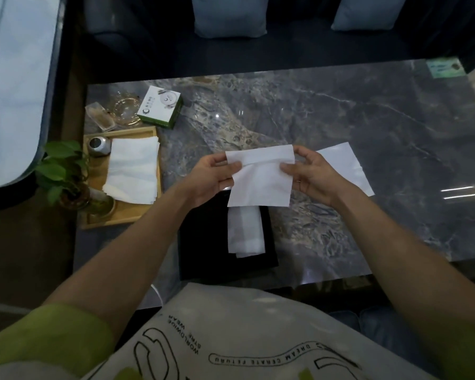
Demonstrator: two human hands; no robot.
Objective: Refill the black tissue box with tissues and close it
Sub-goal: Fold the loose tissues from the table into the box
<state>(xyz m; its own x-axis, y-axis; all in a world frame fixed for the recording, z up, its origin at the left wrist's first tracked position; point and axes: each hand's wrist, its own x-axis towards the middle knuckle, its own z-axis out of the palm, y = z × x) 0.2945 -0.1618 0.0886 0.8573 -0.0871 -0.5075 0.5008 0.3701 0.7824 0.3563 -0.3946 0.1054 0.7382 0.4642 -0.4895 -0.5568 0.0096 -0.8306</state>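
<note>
Thumbs and fingertips of the left hand [213, 175] and right hand [311, 175] pinch opposite side edges of a white tissue [259, 178], held flat above the marble table [368, 138], its top edge folded over into a band. Directly beneath, near the table's near edge, the black tissue box [203, 242] lies open with folded white tissues [246, 231] inside along its right side. Another loose tissue sheet [348, 165] lies on the marble behind the right hand. At far left, a wooden tray [137, 215] carries a stack of tissues [133, 171].
</note>
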